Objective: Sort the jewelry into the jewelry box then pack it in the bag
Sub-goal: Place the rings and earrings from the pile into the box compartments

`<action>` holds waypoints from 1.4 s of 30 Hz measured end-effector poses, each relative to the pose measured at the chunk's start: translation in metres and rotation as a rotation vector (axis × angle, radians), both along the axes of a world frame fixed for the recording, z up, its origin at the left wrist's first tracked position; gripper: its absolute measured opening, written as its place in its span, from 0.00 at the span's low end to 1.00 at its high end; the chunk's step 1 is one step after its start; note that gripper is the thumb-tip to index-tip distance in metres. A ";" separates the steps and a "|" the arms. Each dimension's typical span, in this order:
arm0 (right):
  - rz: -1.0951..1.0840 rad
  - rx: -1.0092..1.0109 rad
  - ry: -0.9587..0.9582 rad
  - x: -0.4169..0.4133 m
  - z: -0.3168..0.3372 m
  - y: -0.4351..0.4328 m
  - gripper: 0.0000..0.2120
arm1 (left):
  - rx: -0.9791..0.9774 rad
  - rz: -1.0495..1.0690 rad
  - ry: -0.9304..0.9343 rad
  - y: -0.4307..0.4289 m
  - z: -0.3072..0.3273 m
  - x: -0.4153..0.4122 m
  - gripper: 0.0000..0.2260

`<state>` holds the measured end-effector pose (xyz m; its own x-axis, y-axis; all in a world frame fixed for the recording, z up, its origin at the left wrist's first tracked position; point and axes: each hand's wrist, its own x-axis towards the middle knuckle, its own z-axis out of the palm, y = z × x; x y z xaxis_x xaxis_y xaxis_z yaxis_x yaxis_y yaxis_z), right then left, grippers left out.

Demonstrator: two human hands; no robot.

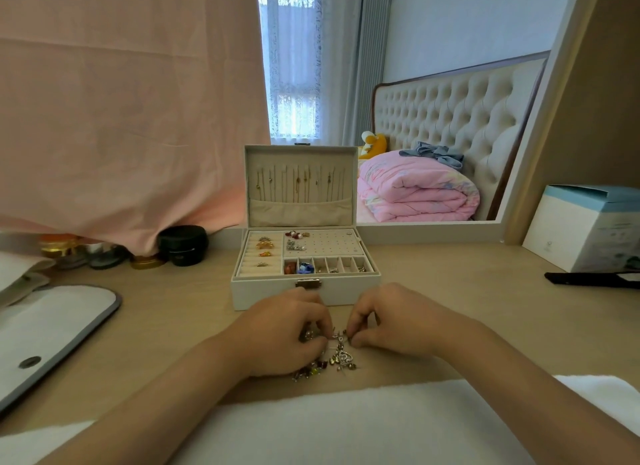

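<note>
Head view: left hand (287,329) and right hand (388,321) pinch one small silver piece (337,336) from the loose jewelry pile (327,362) near the table's front edge; the open white jewelry box (304,256) sits just beyond both grips.

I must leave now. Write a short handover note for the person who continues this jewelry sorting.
Left hand and right hand: both pinch small pieces at the top of the loose jewelry pile on the desk.
Jewelry box: open behind the pile, lid upright with necklaces hung.
Done: some rings, earrings and small compartments filled.
Left: sort the pile, close the box, pack it. White bag, apparently, lies at left.
</note>
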<state>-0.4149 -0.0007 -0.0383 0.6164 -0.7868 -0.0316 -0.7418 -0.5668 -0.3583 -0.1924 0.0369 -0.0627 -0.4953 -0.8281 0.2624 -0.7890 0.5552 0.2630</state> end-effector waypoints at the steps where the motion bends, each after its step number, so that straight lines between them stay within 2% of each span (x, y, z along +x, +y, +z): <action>1: 0.006 -0.015 -0.004 0.000 -0.001 -0.001 0.05 | -0.001 0.004 0.005 0.000 0.000 0.000 0.05; 5: 0.004 -0.049 -0.106 0.000 -0.010 -0.003 0.05 | -0.038 0.046 0.089 -0.001 -0.006 -0.003 0.03; 12: -0.119 0.094 -0.538 0.010 -0.013 -0.002 0.10 | -0.002 0.087 0.407 0.003 -0.011 -0.011 0.10; 17: -0.139 0.206 -0.742 0.017 -0.013 0.004 0.09 | -0.009 0.127 0.606 0.003 -0.008 -0.014 0.06; 23: -0.120 0.214 -0.633 0.012 -0.014 0.003 0.06 | 0.038 0.169 0.703 0.002 -0.009 -0.011 0.03; 25: -0.075 0.234 -0.473 0.006 -0.011 0.003 0.03 | 0.041 0.183 0.733 0.001 -0.007 -0.010 0.03; 28: -0.028 0.301 -0.276 0.001 -0.009 0.005 0.07 | 0.031 0.181 0.746 0.001 -0.005 -0.011 0.03; 32: -0.027 0.320 -0.235 0.001 -0.008 0.005 0.11 | 0.053 0.137 0.751 0.001 -0.005 -0.016 0.05; 42: 0.017 0.295 -0.207 0.005 0.000 0.012 0.07 | 0.011 0.140 0.704 0.006 -0.011 -0.020 0.05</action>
